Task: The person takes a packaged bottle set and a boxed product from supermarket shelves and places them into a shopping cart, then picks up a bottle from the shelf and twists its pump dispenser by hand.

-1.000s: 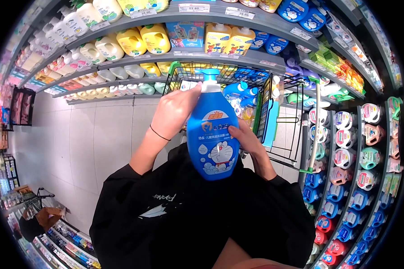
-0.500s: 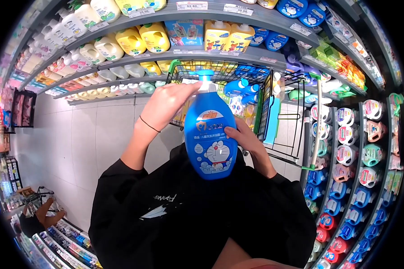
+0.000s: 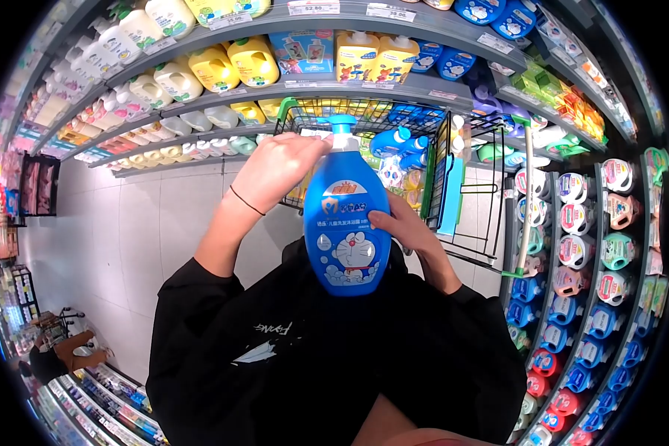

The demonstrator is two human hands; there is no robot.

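A blue pump bottle (image 3: 346, 230) with a cartoon cat on its label stands upright before my chest, its blue pump head (image 3: 340, 120) at the top. My right hand (image 3: 404, 225) is closed round the bottle's right side, the thumb resting on the front. At the bottle's neck, my left hand (image 3: 288, 167) is closed with its fingertips at the white collar below the pump head; part of its grip is hidden. Behind the bottle is a black wire shopping cart (image 3: 468, 186) with green corners. Several blue bottles (image 3: 398, 143) lie inside the cart.
Ahead run grey shelves (image 3: 275, 16) of bottles with price tags. To the right stand racks of detergent jugs (image 3: 572, 253). Pale floor tiles (image 3: 126, 245) stretch to the left, where another person (image 3: 70, 353) is beside a cart, far off at the lower left.
The bottle and both hands are held nearly still, with only a slight shift of the view. The person at the lower left has changed posture a little.
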